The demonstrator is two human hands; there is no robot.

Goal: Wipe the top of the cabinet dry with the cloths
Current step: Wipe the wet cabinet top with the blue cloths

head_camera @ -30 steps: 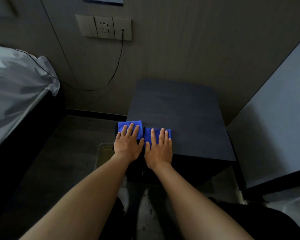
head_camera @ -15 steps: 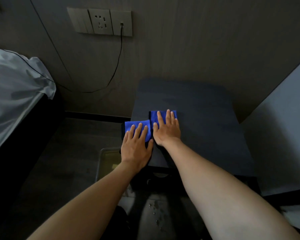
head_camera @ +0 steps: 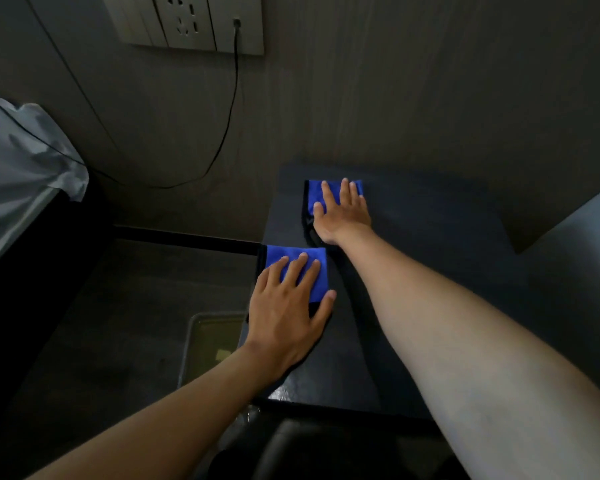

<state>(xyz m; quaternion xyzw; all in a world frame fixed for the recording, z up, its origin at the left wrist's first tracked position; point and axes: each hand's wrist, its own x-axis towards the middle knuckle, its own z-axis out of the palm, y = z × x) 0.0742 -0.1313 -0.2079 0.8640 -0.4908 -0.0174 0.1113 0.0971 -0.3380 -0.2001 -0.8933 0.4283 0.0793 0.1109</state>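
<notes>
Dark cabinet top (head_camera: 430, 258), two blue cloths (head_camera: 291, 261) (head_camera: 333, 188)

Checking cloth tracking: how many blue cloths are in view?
2. One folded blue cloth lies at the left edge of the dark cabinet top, under the flat left hand. The other blue cloth lies near the back, under the flat right hand. None seems hidden.

You see two bright blue cloths, the near cloth (head_camera: 300, 268) and the far cloth (head_camera: 329, 192), on a dark grey cabinet top (head_camera: 430, 258). The wall (head_camera: 395, 98) is grey-brown with vertical grain; the socket plate (head_camera: 187, 22) is pale grey, its cable (head_camera: 227, 116) black.
</notes>
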